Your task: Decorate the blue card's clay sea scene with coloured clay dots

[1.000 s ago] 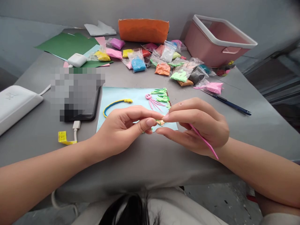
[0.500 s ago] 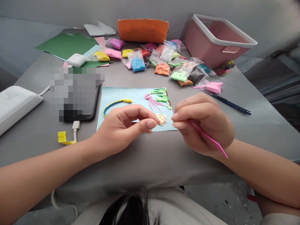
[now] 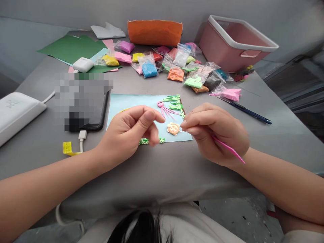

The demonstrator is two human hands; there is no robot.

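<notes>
My right hand (image 3: 217, 133) is closed around a thin pink clay modelling tool (image 3: 231, 151), whose bent end sticks out below the palm. Its thumb and forefinger tips are pinched together just right of a beige clay turtle (image 3: 173, 129); whether anything small is between them is hidden. My left hand (image 3: 134, 130) is curled over the light blue card (image 3: 141, 99), thumb pressed against the bent forefinger; anything it may hold is hidden. A pink clay octopus (image 3: 160, 104) and green clay seaweed (image 3: 172, 99) lie on the card, with green clay bits (image 3: 144, 141) along its near edge.
Bagged coloured clay (image 3: 149, 69) is spread along the back, before an orange box (image 3: 155, 33). A pink basket (image 3: 227, 50) stands back right, near a dark pen (image 3: 249, 112). At left are a phone (image 3: 97, 118), a white power bank (image 3: 19, 113) and green paper (image 3: 73, 50).
My left hand has shifted slightly left and its thumb has slid back along the forefinger, uncovering the turtle and green bits. My right hand has moved slightly left with the pink tool.
</notes>
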